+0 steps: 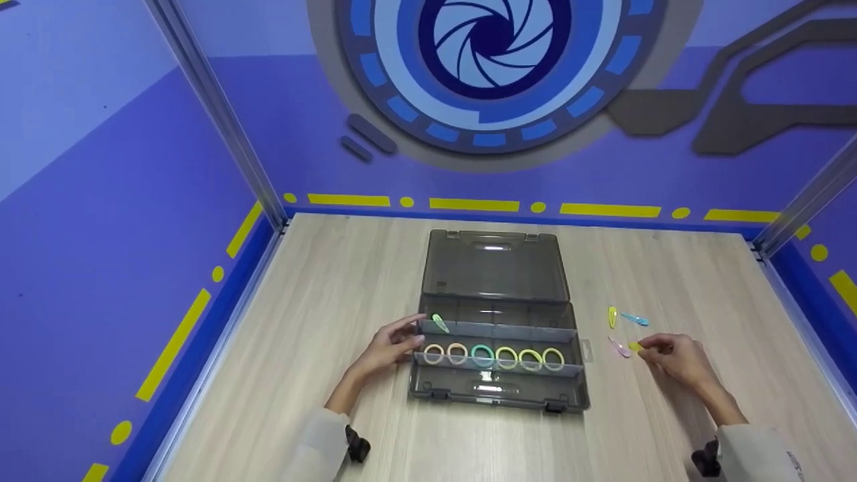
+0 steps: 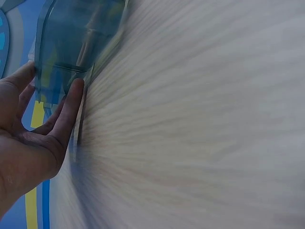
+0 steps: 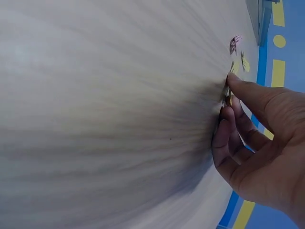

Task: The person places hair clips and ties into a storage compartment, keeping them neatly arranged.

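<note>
An opened translucent grey-brown organizer box (image 1: 494, 396) has hair ties (image 1: 482, 355) in peach, teal and yellow lined up in its middle row. A green snap hair clip (image 1: 440, 323) leans at the left of its back row. My left hand (image 1: 388, 348) touches the box's left end with extended fingers, also visible in the left wrist view against the box wall (image 2: 76, 33). On the right, my right hand (image 1: 679, 358) pinches a yellow hair clip (image 1: 634, 347) between thumb and fingertips, just above the table. Beside it lie a pink clip (image 1: 620, 347), another yellow clip (image 1: 612, 317) and a blue clip (image 1: 635, 319).
The box lid (image 1: 495, 264) lies folded back toward the rear wall. A clear hanging tab (image 1: 587, 351) sticks out from the box's right end. The wooden table (image 1: 341, 281) is bounded by blue printed walls (image 1: 201, 134) with metal corner posts.
</note>
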Action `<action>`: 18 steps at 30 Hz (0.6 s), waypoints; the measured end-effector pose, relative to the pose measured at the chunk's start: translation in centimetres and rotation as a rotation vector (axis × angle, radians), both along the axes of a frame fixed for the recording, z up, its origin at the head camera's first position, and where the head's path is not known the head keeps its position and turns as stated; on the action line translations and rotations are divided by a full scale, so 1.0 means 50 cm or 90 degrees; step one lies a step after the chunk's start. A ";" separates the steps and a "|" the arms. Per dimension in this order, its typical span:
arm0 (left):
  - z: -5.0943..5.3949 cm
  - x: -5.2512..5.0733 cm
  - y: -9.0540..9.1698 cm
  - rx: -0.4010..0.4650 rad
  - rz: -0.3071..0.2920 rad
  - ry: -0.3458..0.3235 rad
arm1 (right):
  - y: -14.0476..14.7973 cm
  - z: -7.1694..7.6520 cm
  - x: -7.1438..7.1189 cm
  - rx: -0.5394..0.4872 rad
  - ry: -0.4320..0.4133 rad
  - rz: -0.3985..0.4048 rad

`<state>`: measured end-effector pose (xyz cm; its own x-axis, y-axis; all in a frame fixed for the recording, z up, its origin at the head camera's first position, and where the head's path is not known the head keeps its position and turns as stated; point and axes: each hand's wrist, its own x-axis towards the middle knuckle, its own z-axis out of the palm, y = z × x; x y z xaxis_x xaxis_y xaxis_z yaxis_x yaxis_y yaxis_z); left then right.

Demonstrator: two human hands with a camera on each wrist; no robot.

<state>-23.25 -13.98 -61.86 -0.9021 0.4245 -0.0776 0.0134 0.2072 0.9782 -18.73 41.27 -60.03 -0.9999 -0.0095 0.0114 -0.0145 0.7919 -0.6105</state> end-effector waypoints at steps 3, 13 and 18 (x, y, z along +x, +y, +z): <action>0.001 -0.002 0.000 -0.001 -0.004 0.011 | -0.002 0.001 0.000 -0.007 -0.016 0.001; 0.002 0.000 0.000 0.002 -0.001 -0.014 | -0.011 0.026 -0.001 -0.147 -0.090 -0.040; -0.001 0.000 0.000 -0.007 -0.002 -0.001 | -0.031 0.057 -0.014 -0.189 -0.101 -0.029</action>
<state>-23.24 -14.00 -61.91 -0.9006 0.4265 -0.0840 0.0121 0.2177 0.9759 -19.43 39.74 -57.19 -0.9888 0.0153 -0.1482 0.1297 0.5772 -0.8062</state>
